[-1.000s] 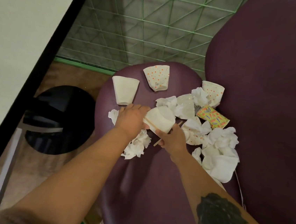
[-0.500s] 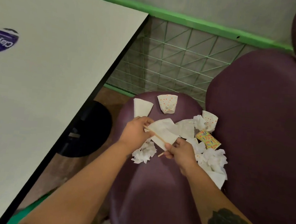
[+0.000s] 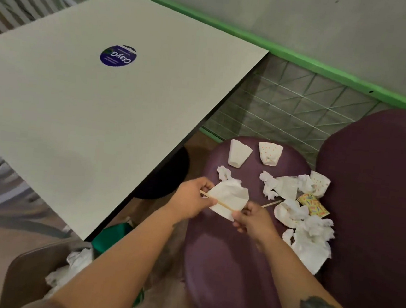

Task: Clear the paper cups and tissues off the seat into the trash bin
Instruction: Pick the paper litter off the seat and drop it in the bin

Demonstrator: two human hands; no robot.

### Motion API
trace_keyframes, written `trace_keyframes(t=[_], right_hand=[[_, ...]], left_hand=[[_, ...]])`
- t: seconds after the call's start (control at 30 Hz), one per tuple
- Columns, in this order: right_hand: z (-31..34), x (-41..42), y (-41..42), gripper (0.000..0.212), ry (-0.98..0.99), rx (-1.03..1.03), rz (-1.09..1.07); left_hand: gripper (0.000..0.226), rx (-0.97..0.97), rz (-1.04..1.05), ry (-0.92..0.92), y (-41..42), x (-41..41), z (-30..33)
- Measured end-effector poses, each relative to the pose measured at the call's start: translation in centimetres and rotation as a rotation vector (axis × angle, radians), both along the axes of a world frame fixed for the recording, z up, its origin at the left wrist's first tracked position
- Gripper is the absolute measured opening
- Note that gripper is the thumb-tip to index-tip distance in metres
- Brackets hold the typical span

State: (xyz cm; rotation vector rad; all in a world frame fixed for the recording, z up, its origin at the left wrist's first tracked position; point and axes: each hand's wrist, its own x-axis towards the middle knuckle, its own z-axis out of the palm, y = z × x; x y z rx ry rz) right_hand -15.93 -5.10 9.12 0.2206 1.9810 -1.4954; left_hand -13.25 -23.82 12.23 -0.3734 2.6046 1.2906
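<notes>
While a round blue sticker (image 3: 118, 55) reads "ClayG", both hands' fingers (image 3: 207, 199) pinch a crumpled white cup (image 3: 229, 199) and thin wooden stick (image 3: 219, 202).

**Mostly paper on shiny purple vinyl**

The seat (image 3: 223, 256) looks like smooth leatherette with a soft sheen. Paper cups (image 3: 239, 153) are matt, tissues (image 3: 313, 238) crumpled and soft. Thin stirrer (image 3: 217, 202) looks like wood. The table (image 3: 90, 96) is smooth, matt laminate; the partition (image 3: 289, 105) is wire mesh.
</notes>
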Motion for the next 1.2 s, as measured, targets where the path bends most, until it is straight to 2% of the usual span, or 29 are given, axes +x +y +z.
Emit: trace_keyframes(t=[0.07, 0.3, 0.47, 0.57, 0.67, 0.8, 0.87, 0.97, 1.03, 1.13, 1.2], right_hand=[[0.2, 1.0, -1.2, 0.009, 0.004, 0.011, 0.027], [0.1, 8.2, -8.3, 0.022, 0.06, 0.049, 0.119], [-1.1, 13.9, -12.4, 0.015, 0.035, 0.087, 0.141], [-2.8, 17.8, -15.0, 0.014, 0.025, 0.182, 0.245], [-3.5, 20.9, -18.2, 0.024, 0.004, 0.225, 0.368], [-3.2, 23.3, -22.7, 0.041, 0.0, 0.199, 0.492], [-2.6, 24.1, -24.7, 0.054, 0.024, 0.201, 0.546], [-1.8, 25.1, -26.8, 0.061, 0.027, 0.176, 0.572], [-1.9, 25.5, -27.6, 0.064, 0.023, 0.178, 0.577], [-2.0, 26.0, -27.8, 0.067, 0.035, 0.207, 0.601], [-2.0, 26.0, -27.4, 0.066, 0.03, 0.206, 0.604]], left_hand=[[0.021, 0.009, 0.01, -0.011, -1.2, 1.6, 0.0], [0.022, -0.055, 0.055, -0.005, -7.4, 10.7, -0.7], [0.026, -0.105, 0.037, -0.062, -10.4, 17.5, -2.0], [0.025, -0.094, 0.063, -0.12, -12.6, 22.9, -3.3], [0.026, -0.054, 0.148, -0.166, -15.4, 27.4, -3.7], [0.024, -0.095, 0.269, -0.125, -19.5, 31.7, -3.5], [0.022, -0.156, 0.349, -0.091, -21.4, 33.5, -3.5], [0.023, -0.293, 0.427, -0.088, -23.3, 35.4, -3.9], [0.034, -0.377, 0.393, -0.12, -23.5, 36.1, -4.1], [0.067, -0.477, 0.265, -0.243, -22.7, 36.5, -4.3], [0.078, -0.427, 0.259, -0.243, -22.2, 36.5, -4.7]])
